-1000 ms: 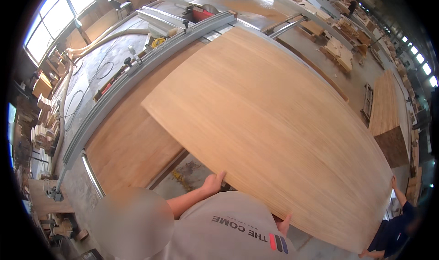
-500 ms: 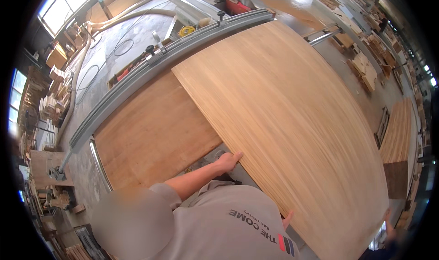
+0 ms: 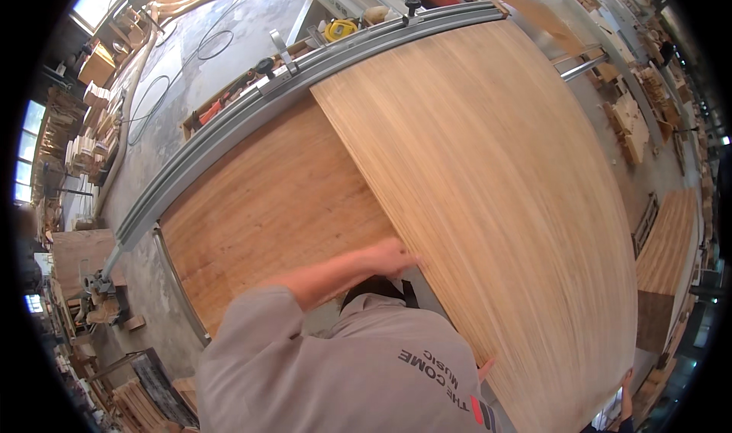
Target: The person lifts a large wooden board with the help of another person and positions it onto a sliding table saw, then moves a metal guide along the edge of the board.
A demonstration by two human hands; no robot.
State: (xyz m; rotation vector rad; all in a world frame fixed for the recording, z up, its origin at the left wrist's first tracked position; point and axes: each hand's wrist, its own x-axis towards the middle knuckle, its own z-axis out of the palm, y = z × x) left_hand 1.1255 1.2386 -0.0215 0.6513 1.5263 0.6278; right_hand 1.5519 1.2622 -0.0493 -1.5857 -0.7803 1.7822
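A large light-brown wooden panel [image 3: 488,181] with straight grain lies over a darker reddish-brown board [image 3: 282,212]. My left hand [image 3: 390,256] is curled at the panel's near left edge, fingers bent in and partly smeared by motion. Farther along that same edge, close to my body, the thumb side of my right hand [image 3: 486,368] shows at the panel; my shirt hides the rest of it. At the lower right, another person's hand [image 3: 627,386] touches the panel's far corner.
A long grey metal rail [image 3: 305,67] with a black-knobbed clamp [image 3: 265,68] runs along the far side. Behind it sit a yellow tape measure [image 3: 340,29] and red-handled tools. Stacked boards [image 3: 667,238] stand at the right, and more timber [image 3: 88,147] at the left.
My view has shifted, so the rail and panel sit higher in the picture. My left hand's thumb lay out on the panel; now that hand is more curled at its edge.
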